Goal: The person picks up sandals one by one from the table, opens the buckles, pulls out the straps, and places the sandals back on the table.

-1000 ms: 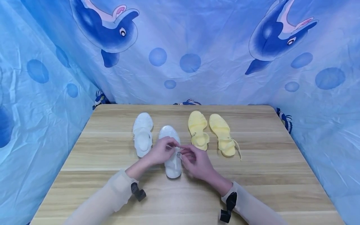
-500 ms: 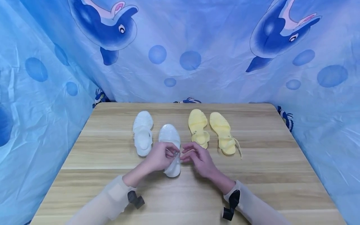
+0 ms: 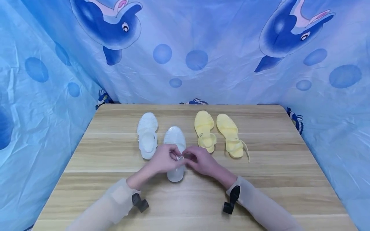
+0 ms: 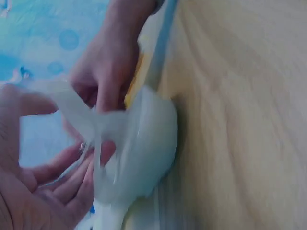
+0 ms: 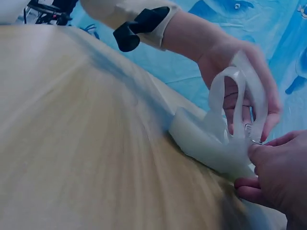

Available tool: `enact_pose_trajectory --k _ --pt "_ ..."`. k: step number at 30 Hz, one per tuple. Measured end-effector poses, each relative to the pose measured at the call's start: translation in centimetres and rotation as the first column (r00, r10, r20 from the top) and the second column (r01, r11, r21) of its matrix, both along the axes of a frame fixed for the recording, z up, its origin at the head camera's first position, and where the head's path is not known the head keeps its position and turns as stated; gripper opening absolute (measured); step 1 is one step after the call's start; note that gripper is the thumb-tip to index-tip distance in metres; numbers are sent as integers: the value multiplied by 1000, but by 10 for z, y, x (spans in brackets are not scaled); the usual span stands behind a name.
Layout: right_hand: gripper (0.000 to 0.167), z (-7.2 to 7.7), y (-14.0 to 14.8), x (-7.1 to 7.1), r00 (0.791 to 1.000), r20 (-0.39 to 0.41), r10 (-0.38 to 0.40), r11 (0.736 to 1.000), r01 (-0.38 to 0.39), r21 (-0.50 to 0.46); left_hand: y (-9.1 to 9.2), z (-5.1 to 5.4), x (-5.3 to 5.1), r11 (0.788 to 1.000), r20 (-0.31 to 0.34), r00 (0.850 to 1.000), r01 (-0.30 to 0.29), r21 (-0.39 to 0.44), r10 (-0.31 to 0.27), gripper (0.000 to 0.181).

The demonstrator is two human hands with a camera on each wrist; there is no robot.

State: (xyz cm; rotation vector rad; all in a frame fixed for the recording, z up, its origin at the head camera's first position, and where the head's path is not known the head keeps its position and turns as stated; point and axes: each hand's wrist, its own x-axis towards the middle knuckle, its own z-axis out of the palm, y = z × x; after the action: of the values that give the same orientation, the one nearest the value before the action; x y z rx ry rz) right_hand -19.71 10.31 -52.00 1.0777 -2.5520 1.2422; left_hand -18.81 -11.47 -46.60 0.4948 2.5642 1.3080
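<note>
A white jelly sandal lies on the table in the middle of the head view, toe pointing away. My left hand pinches its ankle strap beside a small metal buckle. From the other side my right hand pinches the strap at the buckle, thumb and forefinger together. Both wrist views show the translucent strap arching up above the heel. How far the strap runs through the buckle is hidden by the fingers.
Left of my hands lies the other white sandal. On the right are two yellow sandals, one nearer and one with its strap loose. A blue dolphin-print curtain stands around the wooden table.
My right hand let go of the buckle with its fingers spread, then came back to pinch the strap there. The left hand shifted slightly along the strap and keeps hold. The sandal stays in place.
</note>
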Motion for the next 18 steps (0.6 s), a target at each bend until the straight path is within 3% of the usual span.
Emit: enact_pose_trajectory --k 3,7,13,15,18 --pt "19 6 1 -5 998 13 62 996 -63 59 5 0 1 1000 -27 1000 -3 -30 2 35" --pt "12 14 2 -13 986 114 118 987 -129 99 8 -1 1 998 -82 997 -1 -55 -3 25" --pt "10 21 6 -19 959 254 126 978 -163 131 12 -3 0 993 -169 985 7 -115 -27 20" --pt "10 24 6 -19 955 268 123 977 -165 139 13 -2 1 991 -204 979 0 -136 -28 21" --pt "8 26 4 -19 948 297 114 977 -161 139 15 1 3 980 -295 955 -35 -198 -26 21"
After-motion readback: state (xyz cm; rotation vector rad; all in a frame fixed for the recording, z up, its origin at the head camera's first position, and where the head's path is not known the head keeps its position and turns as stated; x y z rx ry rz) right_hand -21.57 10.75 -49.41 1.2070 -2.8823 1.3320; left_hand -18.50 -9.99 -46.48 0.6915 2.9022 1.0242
